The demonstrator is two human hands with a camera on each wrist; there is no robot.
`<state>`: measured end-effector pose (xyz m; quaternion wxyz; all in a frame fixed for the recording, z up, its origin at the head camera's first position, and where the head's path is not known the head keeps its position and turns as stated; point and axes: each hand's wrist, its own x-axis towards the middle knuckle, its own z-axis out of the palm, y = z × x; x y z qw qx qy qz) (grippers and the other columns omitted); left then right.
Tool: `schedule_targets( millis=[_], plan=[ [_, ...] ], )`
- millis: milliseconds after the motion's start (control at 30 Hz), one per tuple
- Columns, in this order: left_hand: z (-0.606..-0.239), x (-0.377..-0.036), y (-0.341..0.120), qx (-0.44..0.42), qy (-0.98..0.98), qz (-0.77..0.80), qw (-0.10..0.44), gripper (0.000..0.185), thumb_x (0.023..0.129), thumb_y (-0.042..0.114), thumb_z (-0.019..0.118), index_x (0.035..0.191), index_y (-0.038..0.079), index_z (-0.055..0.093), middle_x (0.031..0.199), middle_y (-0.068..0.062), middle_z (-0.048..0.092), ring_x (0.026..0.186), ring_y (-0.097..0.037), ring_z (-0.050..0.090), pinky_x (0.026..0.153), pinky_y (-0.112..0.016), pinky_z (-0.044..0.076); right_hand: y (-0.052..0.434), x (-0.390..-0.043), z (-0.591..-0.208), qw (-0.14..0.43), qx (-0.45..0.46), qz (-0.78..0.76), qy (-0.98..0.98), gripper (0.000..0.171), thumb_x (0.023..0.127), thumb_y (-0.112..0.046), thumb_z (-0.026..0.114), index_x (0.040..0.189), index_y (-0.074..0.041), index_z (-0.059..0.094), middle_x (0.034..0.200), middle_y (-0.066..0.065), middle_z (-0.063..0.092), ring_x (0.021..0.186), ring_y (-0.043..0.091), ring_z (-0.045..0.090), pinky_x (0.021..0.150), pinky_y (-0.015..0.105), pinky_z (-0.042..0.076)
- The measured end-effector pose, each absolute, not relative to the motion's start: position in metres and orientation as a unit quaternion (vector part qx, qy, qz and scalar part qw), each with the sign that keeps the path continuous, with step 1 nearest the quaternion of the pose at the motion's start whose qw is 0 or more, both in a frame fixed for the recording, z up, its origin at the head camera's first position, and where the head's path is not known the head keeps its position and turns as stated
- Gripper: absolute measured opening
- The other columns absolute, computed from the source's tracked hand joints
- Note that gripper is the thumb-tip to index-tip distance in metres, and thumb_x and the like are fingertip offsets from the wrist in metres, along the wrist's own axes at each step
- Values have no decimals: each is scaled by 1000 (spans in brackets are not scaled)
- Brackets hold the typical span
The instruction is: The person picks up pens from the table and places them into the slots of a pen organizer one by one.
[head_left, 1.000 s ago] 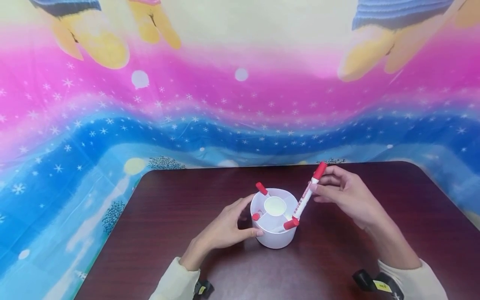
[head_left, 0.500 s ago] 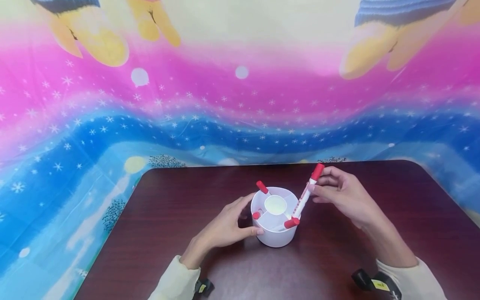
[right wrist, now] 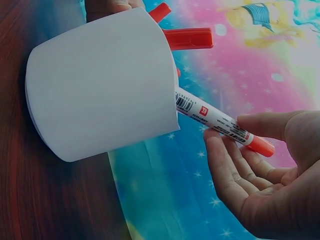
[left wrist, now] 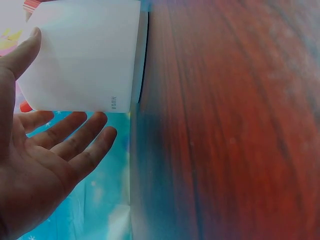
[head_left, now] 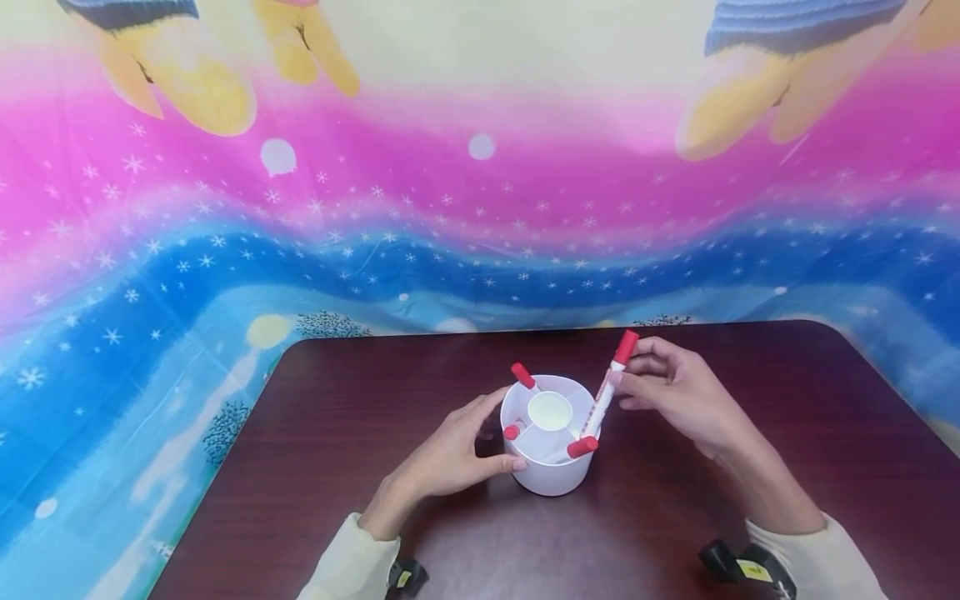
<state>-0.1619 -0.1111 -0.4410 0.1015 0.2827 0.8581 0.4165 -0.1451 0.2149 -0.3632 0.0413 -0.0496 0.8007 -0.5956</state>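
Nearest, cream sleeves and two bare hands over a dark reddish-brown wooden desk [head_left: 337, 467]. Left hand [head_left: 450, 454] cupped round the near-left side of the round white plastic pen holder [head_left: 551, 475], thumb pressed on its wall, the other fingers [left wrist: 75, 130] straight and spread just beside it rather than clamped.

In the middle of the desk, holder upright, divided into compartments round a central well. Already lodged: three red-capped white markers, one leaning over the near rim [head_left: 581, 447], one low at the left [head_left: 512, 432], one poking up at the far left [head_left: 523, 376].

Slightly farther right, right hand [head_left: 675, 392] pinching the fourth red-capped white marker [head_left: 609, 387] near its cap between thumb and fingertips; lower end already inside the holder's right compartment, barrel slanted over the rim. Judged nearly finished: only letting go of this last marker left, no loose markers visible on the desk.

Beyond, a pink and blue star-patterned cloth backdrop [head_left: 480, 233].
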Motion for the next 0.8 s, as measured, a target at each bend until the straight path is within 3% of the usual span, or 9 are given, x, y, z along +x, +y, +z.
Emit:
schedule_targets(
  millis=[267,800],
  plan=[
    [-441,-162,-111,285,857,417,101,96,87,53,86,167,37,34,156,9,55,135,-13,60,109,-42,59,210,-147,-368,41,-54,-599,798,49,101,-15,76,138,6,52,113,11,71,91,11,76,81,30,67],
    [-440,-162,-111,286,859,414,100,97,87,53,86,167,37,34,157,8,55,137,-15,59,111,-47,58,206,-149,-376,45,-61,-575,815,46,103,-20,74,138,3,56,120,20,74,95,16,78,78,32,66]
  ],
)
